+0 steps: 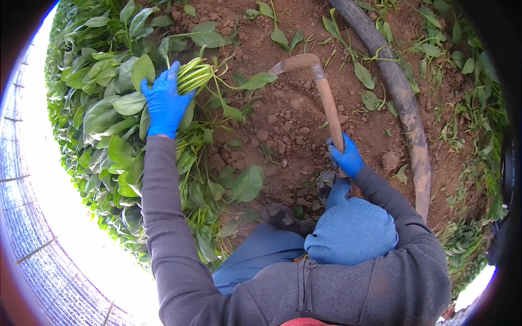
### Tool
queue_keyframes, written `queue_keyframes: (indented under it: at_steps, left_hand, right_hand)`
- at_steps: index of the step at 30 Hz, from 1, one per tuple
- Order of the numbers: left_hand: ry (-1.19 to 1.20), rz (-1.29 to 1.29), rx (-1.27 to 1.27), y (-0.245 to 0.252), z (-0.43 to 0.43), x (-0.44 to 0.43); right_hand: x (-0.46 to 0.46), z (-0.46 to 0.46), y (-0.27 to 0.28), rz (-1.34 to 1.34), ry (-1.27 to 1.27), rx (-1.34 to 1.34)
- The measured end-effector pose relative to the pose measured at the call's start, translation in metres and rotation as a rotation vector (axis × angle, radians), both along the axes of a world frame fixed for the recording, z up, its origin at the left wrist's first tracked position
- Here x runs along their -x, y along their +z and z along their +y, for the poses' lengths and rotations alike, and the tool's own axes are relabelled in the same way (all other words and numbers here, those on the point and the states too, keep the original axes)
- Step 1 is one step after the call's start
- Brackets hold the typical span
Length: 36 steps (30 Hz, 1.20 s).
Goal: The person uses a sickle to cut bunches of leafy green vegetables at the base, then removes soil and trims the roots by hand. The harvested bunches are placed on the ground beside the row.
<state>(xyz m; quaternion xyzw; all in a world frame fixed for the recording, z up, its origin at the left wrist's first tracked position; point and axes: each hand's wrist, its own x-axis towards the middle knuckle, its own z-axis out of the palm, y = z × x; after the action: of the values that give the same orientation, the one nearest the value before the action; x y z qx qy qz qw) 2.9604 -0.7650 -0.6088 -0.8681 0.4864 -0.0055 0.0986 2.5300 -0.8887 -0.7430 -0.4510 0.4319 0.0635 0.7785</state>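
My left hand (165, 102), in a blue glove, grips a bunch of spinach (195, 76) by its pale green stems. The cut stem ends point right, and the leaves lie to the left over the dense spinach bed (102, 98). In my right hand (346, 157), also gloved in blue, is the wooden handle of a sickle (328, 104). Its curved, soil-stained blade (299, 61) reaches left above the soil, a short way right of the bunch and apart from it.
A thick black hose (397, 77) curves along the right over reddish, clumpy soil (285, 122). Loose spinach leaves (363, 75) lie scattered on the ground. More green plants (489, 118) grow at the far right. My bent knees and dark shoes are close below the soil patch.
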Motion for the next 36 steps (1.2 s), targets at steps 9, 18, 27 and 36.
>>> queue_keyframes:
  at_steps: [9, 18, 27, 36]
  left_hand:
    - [-0.020, 0.572, 0.826, 0.064, 0.019, 0.033]
    - [0.314, 0.558, 1.331, 0.137, 0.068, 0.088]
    - [0.440, 0.826, 1.301, 0.239, 0.165, 0.229]
    - [0.581, 0.988, 1.341, 0.265, 0.253, 0.356]
  right_hand:
    - [0.090, 0.000, 0.023, 0.001, 0.074, -0.186]
    - [0.166, 0.016, 0.028, 0.112, 0.151, -0.109]
    - [0.112, -0.002, 0.020, 0.182, 1.247, 0.782]
    - [0.036, 0.013, 0.198, -0.560, 0.446, 0.546]
